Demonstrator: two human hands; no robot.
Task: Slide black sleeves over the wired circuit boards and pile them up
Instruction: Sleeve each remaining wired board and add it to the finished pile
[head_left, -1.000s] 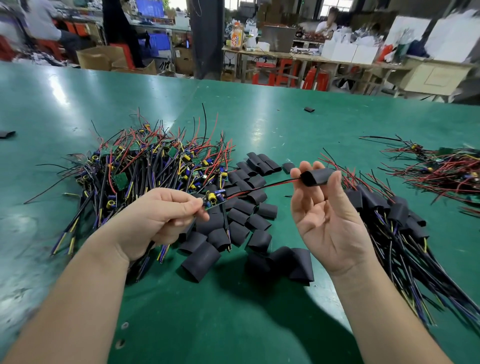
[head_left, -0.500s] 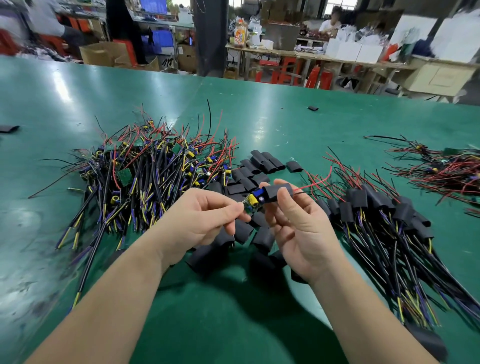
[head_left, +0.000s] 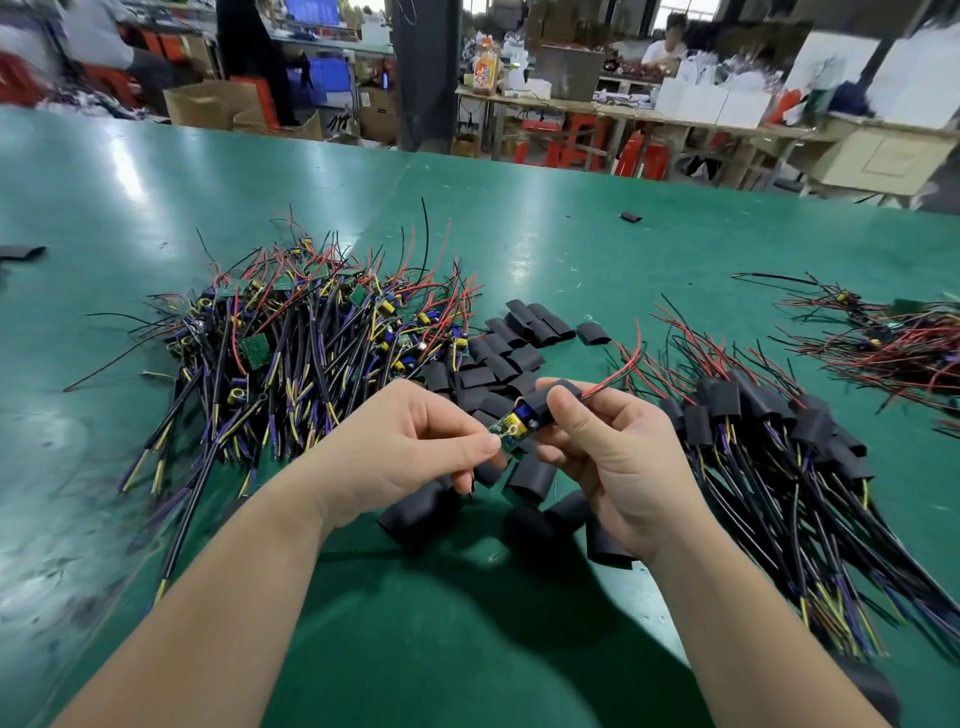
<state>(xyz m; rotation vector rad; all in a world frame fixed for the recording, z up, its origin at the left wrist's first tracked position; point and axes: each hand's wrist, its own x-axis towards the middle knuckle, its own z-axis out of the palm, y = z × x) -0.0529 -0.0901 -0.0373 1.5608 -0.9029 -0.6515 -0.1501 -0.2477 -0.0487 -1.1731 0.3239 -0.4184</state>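
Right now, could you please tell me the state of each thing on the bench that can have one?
left hand: pinching the exposed end of the circuit board.
right hand: gripping the black sleeve.
circuit board: partly inside the sleeve, yellow part exposed.
black sleeve: partway over the board, red wire out its far end.
left pile: boards bare, tangled.
loose sleeves: empty, lying between the piles.
right pile: boards sleeved, heaped together.

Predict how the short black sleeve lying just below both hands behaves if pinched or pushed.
The short black sleeve is a hollow tube, so probably very light. Its flattened oval end suggests sliding, not rolling. Likely squashy: neighbouring loose sleeves lie pressed flat.
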